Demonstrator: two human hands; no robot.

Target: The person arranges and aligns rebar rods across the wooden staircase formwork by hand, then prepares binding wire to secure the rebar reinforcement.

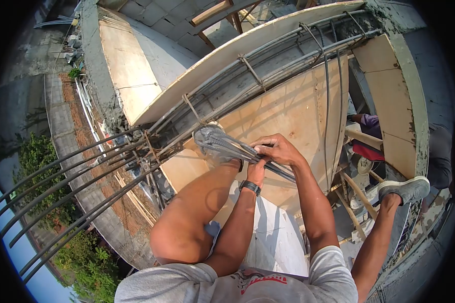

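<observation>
My left hand [256, 172], with a dark watch on the wrist, is closed around a bundle of dark steel bars [237, 145]. The bundle slants from beside my left foot down to the right. My right hand [282, 150] is just above and touches the same bars, its thumb and fingers bent in a pinch. Its fingertips partly hide what lies between them. At the bundle's upper end is a rounded grey mass [207, 135], where shoe and bars are hard to tell apart.
A long rebar cage [247, 70] runs along a plywood-sided beam form. Several rebar ends [60, 161] jut out left over a drop with trees below. My right shoe [404, 190] rests on a concrete edge. Another person [371, 126] is below right, among timber props [359, 194].
</observation>
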